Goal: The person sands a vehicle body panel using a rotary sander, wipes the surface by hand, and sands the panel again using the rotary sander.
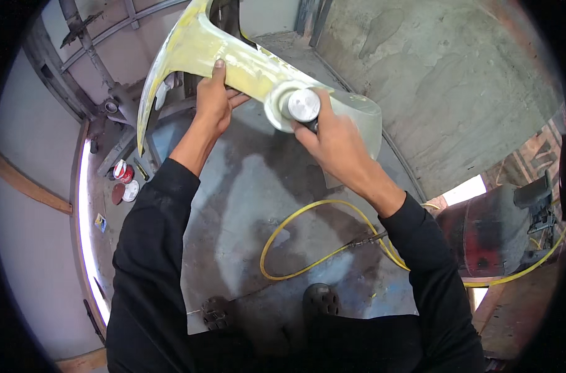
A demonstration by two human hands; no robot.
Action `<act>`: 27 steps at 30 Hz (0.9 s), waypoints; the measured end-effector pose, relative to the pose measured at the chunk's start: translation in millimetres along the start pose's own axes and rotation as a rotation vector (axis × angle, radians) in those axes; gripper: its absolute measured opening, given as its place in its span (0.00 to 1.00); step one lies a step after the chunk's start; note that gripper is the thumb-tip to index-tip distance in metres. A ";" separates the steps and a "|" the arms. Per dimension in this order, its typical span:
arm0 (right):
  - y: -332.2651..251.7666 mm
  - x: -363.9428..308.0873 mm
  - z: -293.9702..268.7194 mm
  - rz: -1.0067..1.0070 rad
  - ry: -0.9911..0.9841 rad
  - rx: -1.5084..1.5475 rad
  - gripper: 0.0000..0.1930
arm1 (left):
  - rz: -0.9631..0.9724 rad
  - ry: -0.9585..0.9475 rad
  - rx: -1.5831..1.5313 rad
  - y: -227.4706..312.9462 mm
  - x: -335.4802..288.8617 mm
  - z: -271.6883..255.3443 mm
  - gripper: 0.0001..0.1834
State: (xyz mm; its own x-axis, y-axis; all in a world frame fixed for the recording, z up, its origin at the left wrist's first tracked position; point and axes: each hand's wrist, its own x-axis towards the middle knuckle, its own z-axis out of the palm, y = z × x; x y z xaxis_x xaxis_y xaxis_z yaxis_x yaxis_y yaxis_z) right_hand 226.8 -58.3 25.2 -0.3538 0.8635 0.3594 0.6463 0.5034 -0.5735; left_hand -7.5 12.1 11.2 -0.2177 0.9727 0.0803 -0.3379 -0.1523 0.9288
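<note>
A curved vehicle body panel [196, 53], coated in patchy pale yellow and white, spans the upper middle. My left hand [214, 102] grips its lower edge, thumb on the face and fingers bent beneath. In my right hand [342, 143] is a round-topped air sander [304, 104] with a silver cap. The sander's pale round pad lies against the panel, toward its right end. My palm hides most of the tool's body. A yellow air hose [273, 235] loops on the floor below and passes under my right forearm; its join to the sander is hidden.
A dark red and black tank [482, 233] lies at the right. Left of my left forearm are a red and white can [122, 171], a white lid [130, 191] and a brown disc [117, 194]. A large grey board [426, 81] leans at the upper right.
</note>
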 end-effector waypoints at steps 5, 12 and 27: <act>9.6 -4.4 3.8 -0.087 0.048 -0.038 0.29 | 0.009 0.002 0.008 -1.1 5.3 -1.7 0.30; 22.0 -13.8 -5.8 0.009 0.055 -0.031 0.29 | 0.023 -0.001 0.024 4.0 1.1 3.4 0.30; 38.5 -24.8 -40.5 0.287 0.217 0.298 0.25 | 0.052 0.064 0.031 7.8 9.7 -10.9 0.30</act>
State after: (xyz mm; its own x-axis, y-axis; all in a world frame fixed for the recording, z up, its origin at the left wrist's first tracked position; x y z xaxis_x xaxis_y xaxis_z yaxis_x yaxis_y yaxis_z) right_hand 287.8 -61.5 24.0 -0.0188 0.9589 0.2831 0.4640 0.2592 -0.8470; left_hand -22.2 18.4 15.3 -0.2931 0.9501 0.1064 -0.2964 -0.1961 0.9347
